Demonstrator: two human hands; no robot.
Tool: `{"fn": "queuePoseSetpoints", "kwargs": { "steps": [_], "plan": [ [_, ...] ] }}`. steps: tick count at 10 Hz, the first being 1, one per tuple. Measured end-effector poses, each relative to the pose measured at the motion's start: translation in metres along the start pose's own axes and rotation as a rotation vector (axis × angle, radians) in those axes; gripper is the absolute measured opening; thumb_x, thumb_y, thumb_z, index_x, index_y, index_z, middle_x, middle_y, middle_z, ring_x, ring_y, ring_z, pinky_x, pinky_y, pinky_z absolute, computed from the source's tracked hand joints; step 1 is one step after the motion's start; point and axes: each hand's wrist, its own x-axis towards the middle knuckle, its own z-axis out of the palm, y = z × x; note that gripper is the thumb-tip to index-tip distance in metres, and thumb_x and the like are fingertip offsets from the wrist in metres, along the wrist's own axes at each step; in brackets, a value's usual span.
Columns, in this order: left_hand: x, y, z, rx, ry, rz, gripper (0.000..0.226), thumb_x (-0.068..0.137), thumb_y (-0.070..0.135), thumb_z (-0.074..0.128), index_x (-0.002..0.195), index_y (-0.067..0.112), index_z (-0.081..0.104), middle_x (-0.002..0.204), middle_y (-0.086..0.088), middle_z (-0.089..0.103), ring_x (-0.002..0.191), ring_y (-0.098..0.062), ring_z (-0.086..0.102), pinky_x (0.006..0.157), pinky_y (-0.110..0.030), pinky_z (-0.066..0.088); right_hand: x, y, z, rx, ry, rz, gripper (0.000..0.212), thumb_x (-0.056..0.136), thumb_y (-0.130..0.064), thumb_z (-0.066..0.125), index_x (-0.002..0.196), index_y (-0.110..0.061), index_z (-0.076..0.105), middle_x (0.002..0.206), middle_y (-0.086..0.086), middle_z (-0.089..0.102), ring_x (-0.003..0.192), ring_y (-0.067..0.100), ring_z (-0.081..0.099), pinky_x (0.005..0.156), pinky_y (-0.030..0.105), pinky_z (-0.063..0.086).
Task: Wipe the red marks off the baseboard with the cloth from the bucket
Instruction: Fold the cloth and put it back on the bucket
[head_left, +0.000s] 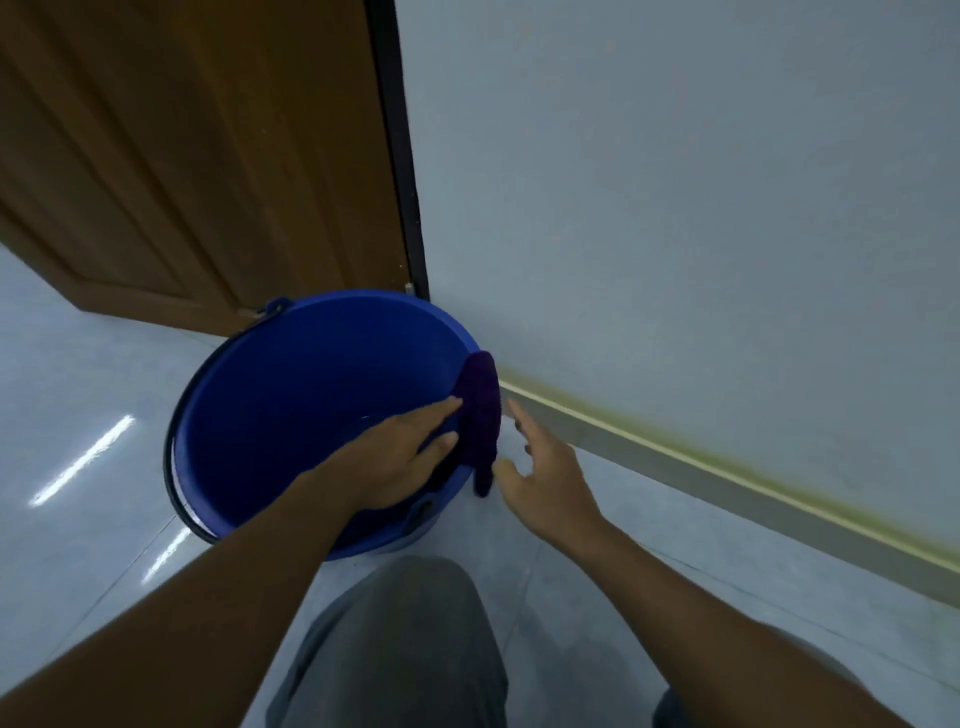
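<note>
The dark purple cloth (479, 415) hangs over the rim of the round blue plastic bucket (291, 395), on the side of the bucket that is nearest to the wall. Its long axis runs along that rim, from the far top end down to a loose tail on the outside, near the floor.

The cloth lies between the two hands. The left hand (400, 457) reaches over the inside of the bucket with the fingers stretched out flat; its fingertips (451, 402) touch the inner edge of the cloth, or are just beside it — it does not grip anything yet. The right hand (545, 478) is outside the bucket, spread open and empty, with the thumb near the hanging tail.

Both hands are close, but the left one is nearer to the body of the cloth. The pale grey baseboard (701, 483) runs away to the right along the wall, so it lies on the side of the right hand. No red marks can be made out on it from here.
</note>
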Motion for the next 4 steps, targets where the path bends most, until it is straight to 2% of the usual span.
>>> {"fn": "queuePoseSetpoints", "kwargs": {
  "steps": [1,2,3,4],
  "plan": [
    [0.011,0.016,0.008,0.011,0.033,0.015,0.064,0.111,0.044,0.031,0.167,0.025,0.008,0.175,0.009,0.01,0.159,-0.006,0.015,0.123,-0.019,0.01,0.015,-0.009,0.013,-0.016,-0.039,0.011,0.055,0.109,-0.028,0.037,0.159,-0.037,0.017,0.149,-0.021,0.04,0.125,-0.006,0.045,0.104,0.014,0.038],
    [0.022,0.031,0.016,0.045,-0.036,0.01,0.061,0.113,0.033,0.022,0.166,0.019,-0.003,0.175,0.005,-0.006,0.161,-0.009,0.001,0.129,-0.024,0.004,0.027,-0.011,0.026,-0.061,-0.109,0.111,0.057,0.111,-0.034,0.024,0.163,-0.027,0.001,0.17,-0.009,0.005,0.153,0.01,0.018,0.115,0.016,0.016],
    [0.021,0.043,0.014,0.187,-0.111,-0.025,0.06,0.113,0.029,0.018,0.165,0.014,-0.008,0.174,0.001,-0.013,0.162,-0.015,-0.006,0.13,-0.031,0.003,0.026,-0.014,0.015,-0.112,-0.177,0.103,0.057,0.111,-0.03,0.026,0.163,-0.025,0.001,0.17,-0.007,0.003,0.153,0.012,0.02,0.114,0.014,0.017],
    [0.021,0.085,-0.018,0.284,-0.15,-0.06,0.062,0.113,0.029,0.024,0.165,0.014,-0.005,0.176,-0.001,-0.006,0.163,-0.022,-0.001,0.13,-0.045,0.011,0.021,-0.034,-0.036,-0.302,-0.21,0.129,0.062,0.105,-0.022,0.041,0.162,-0.02,0.014,0.169,0.002,0.01,0.154,0.022,0.016,0.123,0.029,0.011]
  ]
}}
